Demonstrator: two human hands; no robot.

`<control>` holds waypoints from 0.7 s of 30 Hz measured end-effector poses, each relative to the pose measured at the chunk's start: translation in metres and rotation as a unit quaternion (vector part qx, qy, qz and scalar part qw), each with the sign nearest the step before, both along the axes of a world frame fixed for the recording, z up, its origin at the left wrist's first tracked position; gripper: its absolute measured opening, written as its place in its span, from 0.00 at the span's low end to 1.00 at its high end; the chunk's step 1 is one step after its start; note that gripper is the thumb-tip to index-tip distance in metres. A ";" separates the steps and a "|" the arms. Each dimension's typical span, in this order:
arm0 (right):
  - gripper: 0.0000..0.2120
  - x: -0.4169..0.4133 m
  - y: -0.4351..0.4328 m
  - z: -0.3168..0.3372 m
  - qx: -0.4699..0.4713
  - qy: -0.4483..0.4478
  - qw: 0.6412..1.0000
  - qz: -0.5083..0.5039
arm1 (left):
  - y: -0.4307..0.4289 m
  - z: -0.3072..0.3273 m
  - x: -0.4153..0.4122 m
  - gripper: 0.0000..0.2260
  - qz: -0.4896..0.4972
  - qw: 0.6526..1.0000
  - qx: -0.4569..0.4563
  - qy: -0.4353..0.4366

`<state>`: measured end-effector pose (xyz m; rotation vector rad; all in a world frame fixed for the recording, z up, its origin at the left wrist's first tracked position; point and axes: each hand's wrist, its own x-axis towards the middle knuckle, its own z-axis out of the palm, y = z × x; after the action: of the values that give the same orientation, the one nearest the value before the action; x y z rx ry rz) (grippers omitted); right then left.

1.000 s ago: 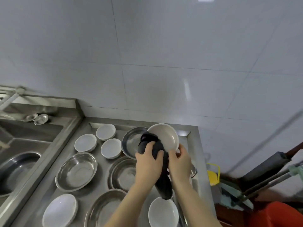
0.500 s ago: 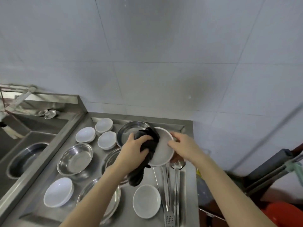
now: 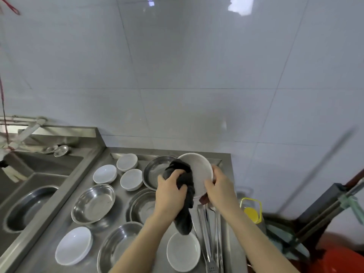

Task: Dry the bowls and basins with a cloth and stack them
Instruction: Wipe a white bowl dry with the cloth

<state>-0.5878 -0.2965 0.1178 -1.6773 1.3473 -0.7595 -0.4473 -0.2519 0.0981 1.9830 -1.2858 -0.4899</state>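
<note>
Head view. Shows a white bowl (image 3: 201,172) held tilted above the back right of a steel counter (image 3: 224,160), inside facing the camera, clear of the surface. Finds the left hand (image 3: 170,191) curled tight round a bunched dark cloth (image 3: 178,168), pressing it against the left inner side of that bowl, with the loose tail of the cloth hanging down past the wrist. Finds the right hand (image 3: 220,189) gripping the lower right rim of the same bowl, fingers curled at the edge.

Records a rear steel basin (image 3: 155,172) on the counter just behind the cloth. Notes, left of it, a back small bowl (image 3: 127,162), a left small bowl (image 3: 105,173) and a middle small bowl (image 3: 131,179), grouped near one another. Notes a mid-left steel basin (image 3: 93,202), a centre steel basin (image 3: 141,205) partly hidden by the left hand, and a front steel basin (image 3: 118,247) partly under the left forearm. Logs a front-left white bowl (image 3: 73,248) and a front-centre white bowl (image 3: 183,251) directly below the cloth tail. Logs long steel utensils (image 3: 208,233) lying along the right of the counter.

Places a sink (image 3: 49,164) left of the counter, with a sink basin (image 3: 29,207) inside. Places a yellow-lidded container (image 3: 251,211) beyond the right edge, and a white tiled wall (image 3: 177,75) behind.
</note>
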 end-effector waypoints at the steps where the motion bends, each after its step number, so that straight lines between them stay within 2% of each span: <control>1: 0.18 -0.005 -0.003 0.007 0.005 0.023 0.999 0.035 | 0.001 0.009 0.010 0.19 -0.054 0.997 0.009 -0.056; 3: 0.22 -0.015 -0.010 0.020 0.007 0.088 0.989 0.122 | 0.000 0.023 0.029 0.20 -0.178 0.968 0.053 -0.170; 4: 0.23 -0.018 -0.012 0.026 0.004 0.108 0.984 0.145 | 0.000 0.028 0.035 0.20 -0.215 0.954 0.064 -0.199; 6: 0.23 -0.019 -0.013 0.034 -0.011 0.089 0.988 0.125 | -0.002 0.033 0.036 0.19 -0.195 0.961 0.023 -0.195; 9: 0.22 -0.006 -0.003 0.035 -0.039 -0.009 0.999 -0.003 | 0.000 0.035 0.010 0.18 -0.047 0.991 -0.054 -0.112; 11: 0.22 0.006 0.005 0.026 -0.048 -0.069 0.993 -0.079 | 0.003 0.029 -0.014 0.19 0.034 0.998 -0.048 0.002; 13: 0.23 0.012 0.012 0.017 -0.065 -0.050 0.990 -0.116 | 0.006 0.021 -0.029 0.20 0.056 0.992 -0.040 0.103; 14: 0.23 0.012 0.015 0.014 -0.065 -0.045 0.990 -0.119 | 0.008 0.018 -0.032 0.20 0.048 0.991 -0.037 0.117; 16: 0.22 0.005 0.018 0.017 -0.030 -0.061 0.993 -0.091 | 0.008 0.017 -0.027 0.19 0.018 0.996 -0.019 0.089; 18: 0.23 -0.009 0.014 0.025 0.037 -0.068 0.996 -0.038 | 0.006 0.019 -0.012 0.20 -0.030 0.999 0.009 0.015; 21: 0.25 -0.029 -0.006 0.043 0.099 0.023 0.990 0.092 | 0.001 0.025 0.015 0.21 -0.172 0.980 0.042 -0.095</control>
<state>-0.6167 -0.3022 0.1612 -1.6404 1.2354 -0.4666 -0.4320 -0.2514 0.1228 1.9175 -1.7687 -0.5348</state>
